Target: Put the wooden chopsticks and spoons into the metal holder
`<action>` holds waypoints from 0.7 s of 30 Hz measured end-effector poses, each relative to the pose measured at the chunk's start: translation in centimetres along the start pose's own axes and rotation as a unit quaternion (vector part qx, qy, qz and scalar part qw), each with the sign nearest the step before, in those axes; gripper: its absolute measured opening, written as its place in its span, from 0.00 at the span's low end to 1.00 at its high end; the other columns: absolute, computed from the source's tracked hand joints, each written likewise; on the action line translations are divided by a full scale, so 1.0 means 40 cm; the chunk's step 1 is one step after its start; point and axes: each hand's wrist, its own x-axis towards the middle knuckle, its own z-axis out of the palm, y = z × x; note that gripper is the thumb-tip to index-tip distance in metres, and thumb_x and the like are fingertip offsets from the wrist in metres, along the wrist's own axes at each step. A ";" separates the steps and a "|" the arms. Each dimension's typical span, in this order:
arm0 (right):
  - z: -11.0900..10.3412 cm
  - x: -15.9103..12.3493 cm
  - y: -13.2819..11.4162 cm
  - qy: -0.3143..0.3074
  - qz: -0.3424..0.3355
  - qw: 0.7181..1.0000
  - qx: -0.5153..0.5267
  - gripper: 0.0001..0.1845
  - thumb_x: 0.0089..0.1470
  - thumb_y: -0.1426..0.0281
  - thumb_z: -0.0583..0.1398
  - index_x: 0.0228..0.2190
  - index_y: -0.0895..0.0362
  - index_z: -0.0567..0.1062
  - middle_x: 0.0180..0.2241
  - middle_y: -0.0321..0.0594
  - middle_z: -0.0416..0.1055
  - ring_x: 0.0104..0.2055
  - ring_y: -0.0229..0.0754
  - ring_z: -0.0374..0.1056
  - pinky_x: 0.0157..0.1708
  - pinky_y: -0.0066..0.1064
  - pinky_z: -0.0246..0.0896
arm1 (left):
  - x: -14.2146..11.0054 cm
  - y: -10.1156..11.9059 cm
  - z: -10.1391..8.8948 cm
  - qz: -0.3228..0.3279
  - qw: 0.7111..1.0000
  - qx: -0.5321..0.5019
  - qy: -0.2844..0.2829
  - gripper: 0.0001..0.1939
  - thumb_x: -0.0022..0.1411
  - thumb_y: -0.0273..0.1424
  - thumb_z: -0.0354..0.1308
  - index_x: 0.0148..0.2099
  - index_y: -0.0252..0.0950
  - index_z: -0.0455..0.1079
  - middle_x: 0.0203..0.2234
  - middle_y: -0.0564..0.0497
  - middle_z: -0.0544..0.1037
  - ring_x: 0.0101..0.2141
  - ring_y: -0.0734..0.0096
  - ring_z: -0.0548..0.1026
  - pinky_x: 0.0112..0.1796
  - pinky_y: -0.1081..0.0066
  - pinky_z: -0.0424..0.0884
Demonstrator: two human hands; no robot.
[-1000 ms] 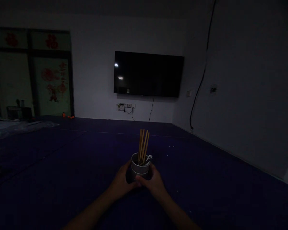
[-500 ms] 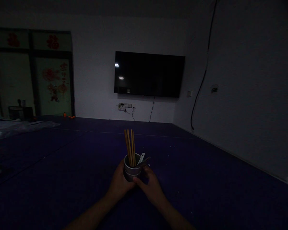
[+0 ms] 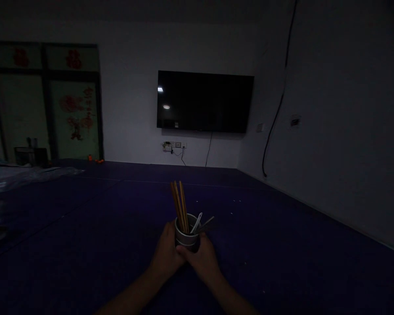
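Observation:
A grey metal cup (image 3: 186,239) is gripped between my two hands over the dark blue surface. Several wooden chopsticks (image 3: 180,205) stand in it, leaning left. A white spoon handle (image 3: 197,222) and a thin metal utensil (image 3: 207,222) stick out on its right side; their lower ends are hidden inside. My left hand (image 3: 167,250) wraps the cup's left side. Around the right side and front curls my right hand (image 3: 202,258), its thumb across the front. The cup's base is hidden by the hands.
The dark blue surface (image 3: 118,218) reaches back to the wall, with small white bits (image 3: 231,213) scattered on it. Clear plastic sheeting (image 3: 29,174) lies at the left. A television (image 3: 205,103) hangs above wall sockets (image 3: 177,145). A black cable (image 3: 276,116) runs down the right wall.
The cup went left, then came slightly back right and nearer. It has turned in my hands: the chopsticks now lean left, and the spoon and metal utensil spread apart to the right.

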 end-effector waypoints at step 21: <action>-0.023 0.021 0.017 -0.043 -0.025 0.999 0.010 0.29 0.39 0.62 0.67 0.44 0.57 0.71 0.44 0.47 0.74 0.47 0.53 0.70 0.47 0.44 0.65 | 0.021 -0.031 -0.069 0.017 0.996 0.033 -0.082 0.29 0.63 0.51 0.42 0.54 0.36 0.65 0.47 0.42 0.73 0.48 0.58 0.70 0.49 0.60 0.66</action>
